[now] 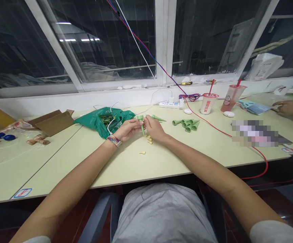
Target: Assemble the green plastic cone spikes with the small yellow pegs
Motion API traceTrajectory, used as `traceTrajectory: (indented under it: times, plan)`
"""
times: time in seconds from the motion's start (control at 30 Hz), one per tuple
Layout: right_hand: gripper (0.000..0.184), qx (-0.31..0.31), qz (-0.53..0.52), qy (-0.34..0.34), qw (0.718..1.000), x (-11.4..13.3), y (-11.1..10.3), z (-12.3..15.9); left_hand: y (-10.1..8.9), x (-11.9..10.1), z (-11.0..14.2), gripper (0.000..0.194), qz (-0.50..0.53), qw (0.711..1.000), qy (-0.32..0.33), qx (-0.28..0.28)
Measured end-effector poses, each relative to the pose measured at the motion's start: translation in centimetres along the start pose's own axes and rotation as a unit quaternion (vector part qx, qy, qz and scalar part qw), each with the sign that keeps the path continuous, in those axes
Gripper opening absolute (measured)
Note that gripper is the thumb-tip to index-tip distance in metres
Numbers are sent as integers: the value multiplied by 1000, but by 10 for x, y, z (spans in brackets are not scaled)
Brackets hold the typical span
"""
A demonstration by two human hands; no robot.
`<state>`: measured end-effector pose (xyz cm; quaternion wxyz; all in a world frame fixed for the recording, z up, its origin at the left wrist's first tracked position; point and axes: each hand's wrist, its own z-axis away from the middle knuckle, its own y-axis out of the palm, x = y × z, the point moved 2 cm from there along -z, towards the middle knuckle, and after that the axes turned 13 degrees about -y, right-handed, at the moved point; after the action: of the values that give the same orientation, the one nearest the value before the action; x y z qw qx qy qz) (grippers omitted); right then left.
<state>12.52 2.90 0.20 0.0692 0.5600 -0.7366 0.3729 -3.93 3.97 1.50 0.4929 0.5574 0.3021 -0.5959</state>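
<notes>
You're gripping a green plastic spike (142,129) with left hand (128,130) and right hand (154,129), fingers clamped on it, just right of the green plastic bag (103,123).

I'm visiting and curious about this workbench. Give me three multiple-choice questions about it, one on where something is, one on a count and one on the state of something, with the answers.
1. Where does the green plastic bag lie?
A. On the desk, to the person's left of the hands
B. On the windowsill
C. On the floor

2. How many cups with red straws stand near the window?
A. One
B. Two
C. Four

3. What state is the green plastic spike in?
A. Lying flat on the desk
B. Standing in a cup
C. Held up between the left hand and right hand

Answers:
1. A: the bag sits on the desk beside the left hand.
2. B: a pale cup and a pinkish cup each hold a red straw.
3. C: both hands close around it above the desk.
</notes>
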Motion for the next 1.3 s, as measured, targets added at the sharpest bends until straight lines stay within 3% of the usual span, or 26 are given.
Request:
traceTrajectory:
  times: [0.17,0.33,0.43,0.53,0.67,0.83,0.97,1.13,1.3]
  plan:
    - [28,0,36,-9,999,-1,-2,-1,7,-5,4,33,4,1000,12,3]
    - [21,-11,48,16,999,5,-2,2,9,-7,6,36,19,995,81,-54]
    - [30,-10,55,14,998,12,1,5,9,-7,6,38,38,991,111,-68]
    - [35,-1,40,-15,999,17,5,7,9,-8,6,39,24,984,148,-92]
    - [28,-13,36,-45,998,19,8,7,12,-8,8,37,10,979,171,-115]
    - [15,-59,77,-46,994,1,-5,-2,16,-7,8,37,0,983,155,-98]
    - [21,-75,156,28,985,-34,-31,-12,12,-5,6,50,-2,989,117,-88]
    - [26,24,328,88,940,-69,-55,-10,6,-4,4,38,20,992,86,-88]
    - [30,100,401,117,903,-75,-58,-6,6,-4,5,34,23,993,80,-80]
